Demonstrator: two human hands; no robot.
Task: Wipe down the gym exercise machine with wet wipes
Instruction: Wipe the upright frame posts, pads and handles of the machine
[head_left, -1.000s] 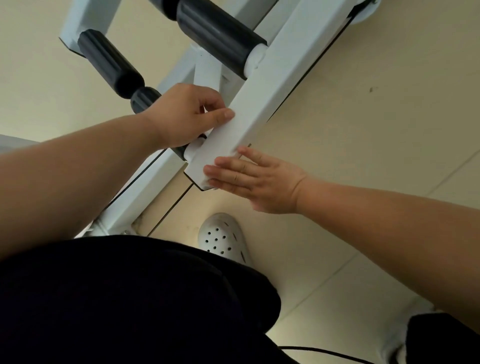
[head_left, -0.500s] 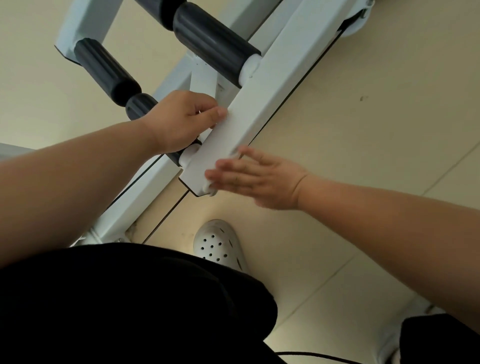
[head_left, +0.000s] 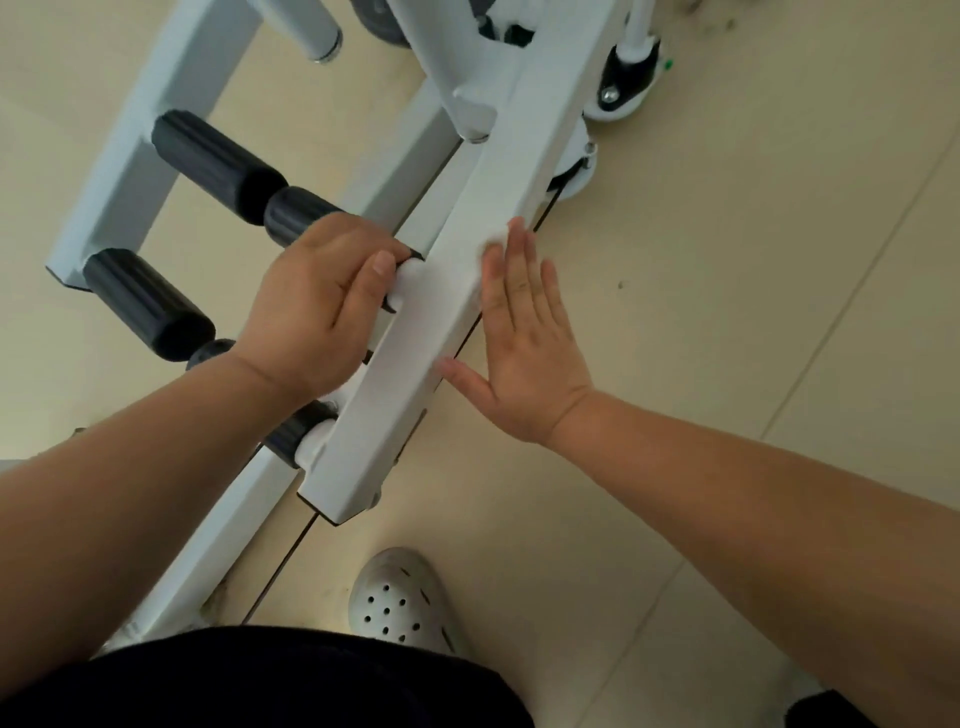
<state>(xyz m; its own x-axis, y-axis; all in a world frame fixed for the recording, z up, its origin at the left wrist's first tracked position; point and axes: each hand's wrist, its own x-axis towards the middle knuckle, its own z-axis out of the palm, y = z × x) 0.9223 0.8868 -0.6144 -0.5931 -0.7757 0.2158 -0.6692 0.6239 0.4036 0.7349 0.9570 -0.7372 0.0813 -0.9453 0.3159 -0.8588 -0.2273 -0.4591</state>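
Left grip (head_left: 322, 306) is curled round the end of a black foam roller (head_left: 296, 213) where it meets the white beam (head_left: 415, 364) of the gym machine, with the thumb laid on the roller's white end cap. Right grip (head_left: 524, 332) is wide and flat, fingers straight and close together, pressed against the beam's right side. A white wet wipe (head_left: 496, 243) shows only as a small bunched bit under the fingertips, at the beam's right edge. The beam runs from its square-cut near end, just beyond a perforated white clog (head_left: 400, 603), away toward a caster (head_left: 623, 73) at the far right. Left of the beam the room is crowded: other black rollers (head_left: 145, 301) and the white side rail (head_left: 130, 171) stand close together. Right of the beam, beige floor tiles (head_left: 753, 260) spread wide past the right forearm. Dark clothing (head_left: 260, 680) fills the near edge.
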